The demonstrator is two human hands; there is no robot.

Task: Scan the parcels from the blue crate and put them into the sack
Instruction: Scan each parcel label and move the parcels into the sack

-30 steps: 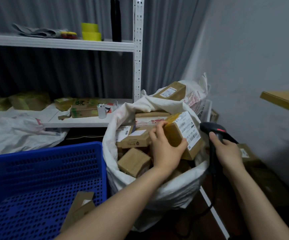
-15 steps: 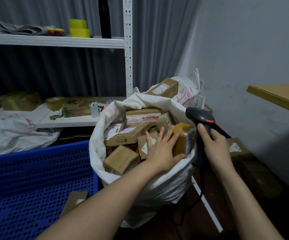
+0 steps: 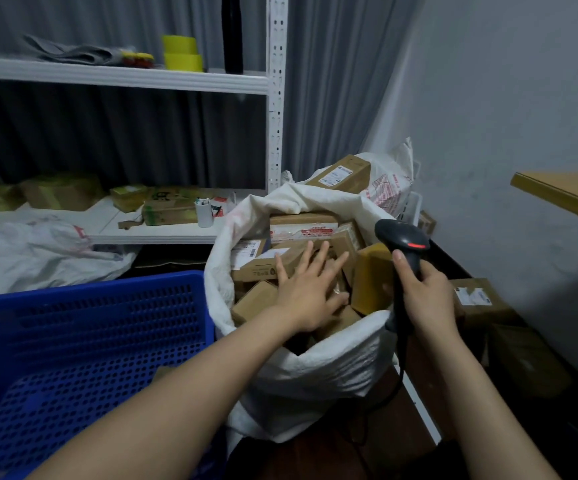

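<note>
Left hand [image 3: 310, 292]: fingers straight and spread, palm down over the cardboard parcels [image 3: 263, 268] heaped in the white sack [image 3: 315, 368]; it holds nothing, and contact with the boxes is unclear. Right hand [image 3: 426, 299]: wrapped round the handle of the black barcode scanner [image 3: 401, 239], index finger up the front, scanner head above the sack's right rim. Ochre parcel [image 3: 372, 278] stands in the sack between the two hands. Blue crate [image 3: 90, 341] sits just beside the sack, on its left; a cardboard corner [image 3: 163, 372] shows inside
</note>
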